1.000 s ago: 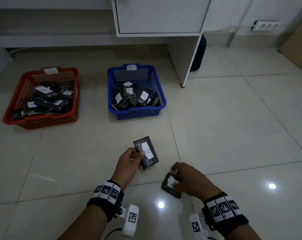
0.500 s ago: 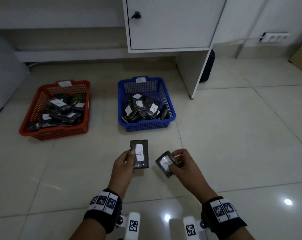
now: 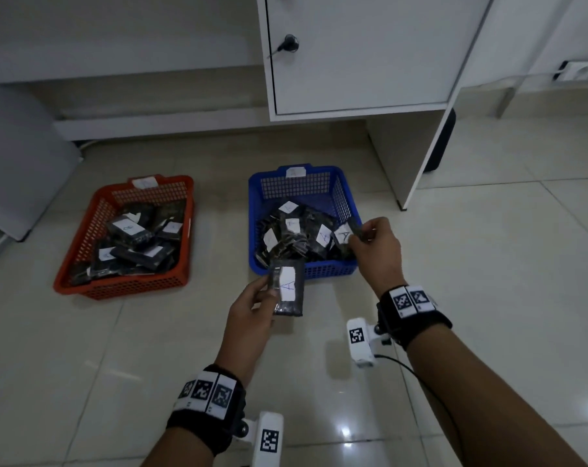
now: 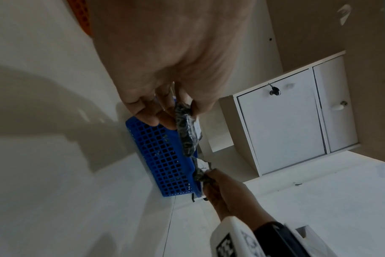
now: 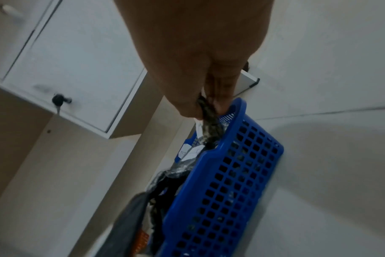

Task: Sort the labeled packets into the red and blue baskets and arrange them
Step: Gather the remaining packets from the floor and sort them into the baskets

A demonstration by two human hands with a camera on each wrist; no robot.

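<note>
My left hand (image 3: 252, 303) pinches a dark packet with a white label marked A (image 3: 288, 287), upright just in front of the blue basket (image 3: 323, 268). In the left wrist view the same packet (image 4: 187, 132) hangs from my fingers before the basket wall (image 4: 163, 156). My right hand (image 3: 375, 244) pinches a second A-labelled packet (image 3: 346, 234) over the blue basket's right front corner. The right wrist view shows that packet (image 5: 210, 121) dangling inside the rim (image 5: 235, 144). The red basket (image 3: 134, 286), on the left, holds several labelled packets (image 3: 127, 229).
Both baskets stand on pale floor tiles (image 3: 471, 264). A white cabinet with a keyed door (image 3: 360, 52) stands behind the blue basket, its side panel (image 3: 420, 153) reaching the floor to the right. A grey object (image 3: 19, 156) sits at far left.
Both hands moved forward from the near floor toward the blue basket, each carrying its packet. The right hand lifted its packet off the floor and now holds it over the basket's edge.
</note>
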